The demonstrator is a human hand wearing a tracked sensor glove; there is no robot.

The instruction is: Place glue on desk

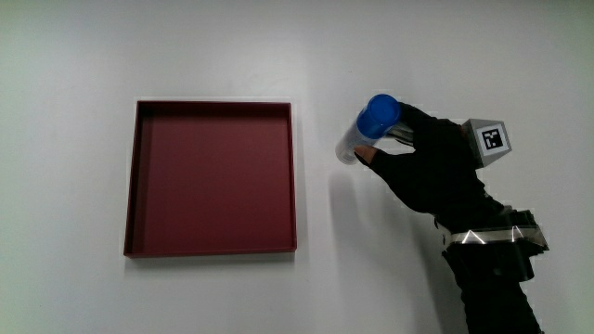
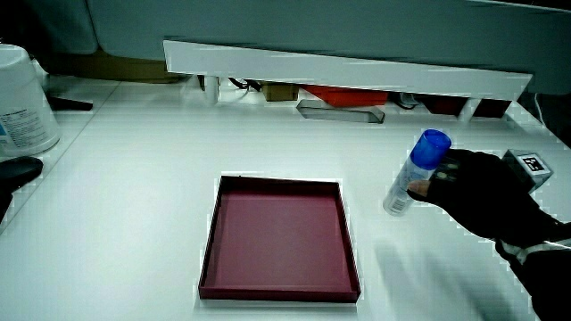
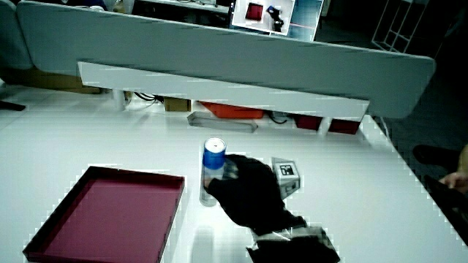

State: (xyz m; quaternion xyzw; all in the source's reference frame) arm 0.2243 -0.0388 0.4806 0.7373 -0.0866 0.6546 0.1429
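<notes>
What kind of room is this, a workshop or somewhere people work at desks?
Probably an office or lab desk: a white table ends at a low partition. On it lies a red tray, and beside that a gloved hand holds a glue stick.

Black-gloved hand (image 1: 432, 172); patterned cube (image 1: 489, 139) on back; pale-edged dark wrist strap (image 1: 492, 239).

Quick count of what's on the table — one dark red square tray (image 1: 212, 178), one glue stick (image 1: 368, 127) with a blue cap, and one gloved hand (image 1: 429, 167) with a single patterned cube (image 1: 489, 139) on its back. In a side view there's also one white tub (image 2: 21, 100) near the table's edge — one of each.
</notes>
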